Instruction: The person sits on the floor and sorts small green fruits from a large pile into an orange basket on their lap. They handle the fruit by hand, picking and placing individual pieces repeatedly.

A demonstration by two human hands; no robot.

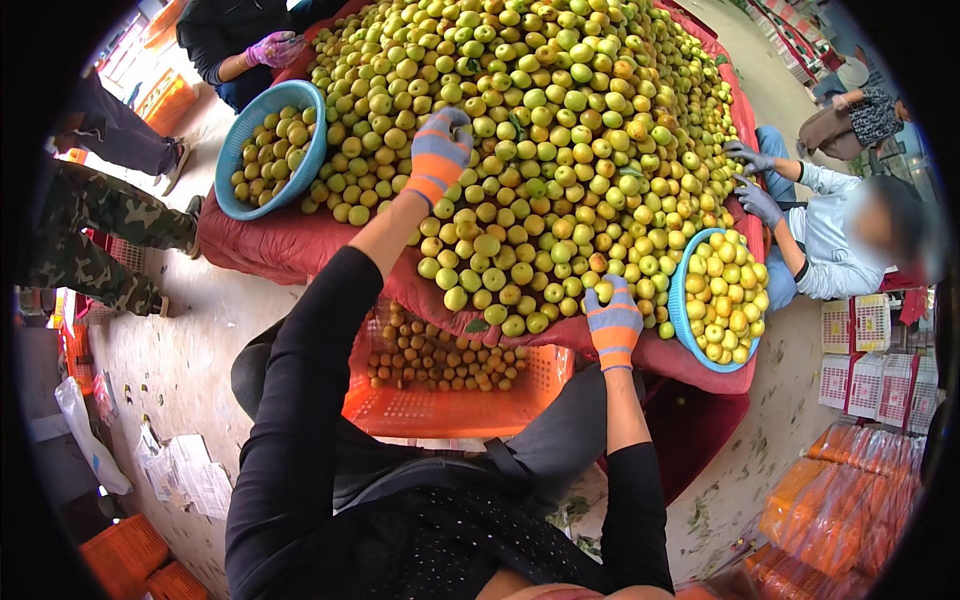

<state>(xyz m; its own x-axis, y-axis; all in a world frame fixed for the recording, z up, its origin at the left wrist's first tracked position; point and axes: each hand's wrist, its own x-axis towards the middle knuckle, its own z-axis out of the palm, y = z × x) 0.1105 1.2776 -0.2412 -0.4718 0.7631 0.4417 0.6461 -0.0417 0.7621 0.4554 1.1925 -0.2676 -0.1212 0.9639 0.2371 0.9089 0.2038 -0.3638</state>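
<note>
A large heap of small, round yellow-green fruits (540, 180), which look like jujubes, covers a table draped in red cloth (262, 244). My left hand (439, 154), in an orange and grey glove, is over the left part of the heap. Its fingers curl down at the fruits, and whether one is inside them is hidden. At the heap's near edge, my right hand (615, 322) wears a matching glove and has its fingertips against the fruits; its palm side is out of sight. A blue basket (677, 300) full of yellower fruits stands just right of it.
Another blue basket (319, 142), partly filled, sits at the table's left. An orange crate (442, 412) holding browner fruits is below the near edge. Co-workers' gloved hands are at the upper left (276, 49) and right (759, 201). Stacked crates (821, 510) stand lower right.
</note>
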